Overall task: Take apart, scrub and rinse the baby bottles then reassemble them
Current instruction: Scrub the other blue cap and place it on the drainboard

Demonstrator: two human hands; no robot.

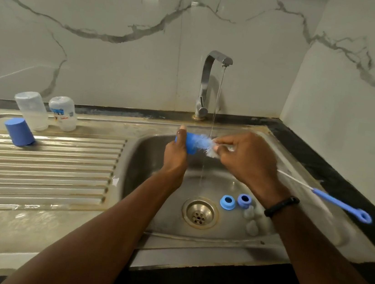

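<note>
My left hand (176, 156) grips a blue bottle cap (192, 143) over the sink basin (155, 161). My right hand (248, 160) pinches the bottle brush near its white bristles (207, 145), which poke into the cap under the running water. The brush's blue handle (342, 206) sticks out to the right. Two blue collar rings (228, 202) (244, 200) and clear teats (251, 218) lie on the basin floor by the drain (199, 215). Two clear bottle bodies (32, 109) (64, 112) stand upside down on the drainboard, beside another blue cap (19, 131).
The chrome tap (207, 85) runs a thin stream into the basin. The ribbed steel drainboard (47, 166) spreads to the left. A dark counter edge (333, 185) runs along the right, with marble walls behind and to the right.
</note>
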